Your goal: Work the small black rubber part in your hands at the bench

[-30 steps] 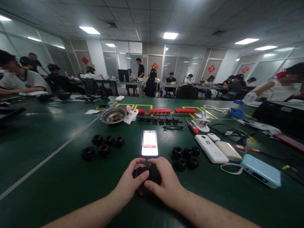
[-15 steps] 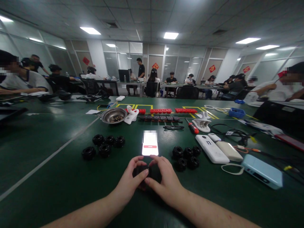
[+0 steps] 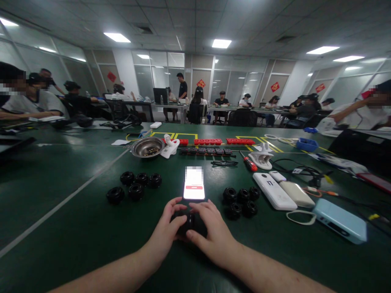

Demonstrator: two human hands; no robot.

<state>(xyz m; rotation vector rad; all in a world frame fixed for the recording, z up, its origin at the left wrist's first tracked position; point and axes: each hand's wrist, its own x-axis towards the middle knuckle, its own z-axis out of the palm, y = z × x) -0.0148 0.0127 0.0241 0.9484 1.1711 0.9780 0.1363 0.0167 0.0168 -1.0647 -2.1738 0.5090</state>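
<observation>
Close in front of me, my left hand [image 3: 168, 221] and my right hand [image 3: 212, 226] curl around a glossy black round part [image 3: 190, 221]. Fingers and thumbs cover most of it, so its full shape is hidden. Just beyond my fingertips a phone [image 3: 194, 191] shows a bright screen with a red bar. To the left of my hands lies a group of black ring-shaped parts [image 3: 136, 190], each with a hole in the middle. A second group of similar black ring-shaped parts [image 3: 243, 195] sits to the right.
Farther back are a metal bowl [image 3: 148, 147] with small brass-coloured pieces, red strips [image 3: 207, 141], a black strip [image 3: 206, 151] and a screwdriver [image 3: 250, 163]. On the right lie a white power bank [image 3: 273, 191], a light-blue box [image 3: 340, 219] and cables [image 3: 301, 169]. Other people sit at tables beyond.
My left thumb has drawn back to the left, and more of the black part shows between my hands. The whole view has shifted slightly.
</observation>
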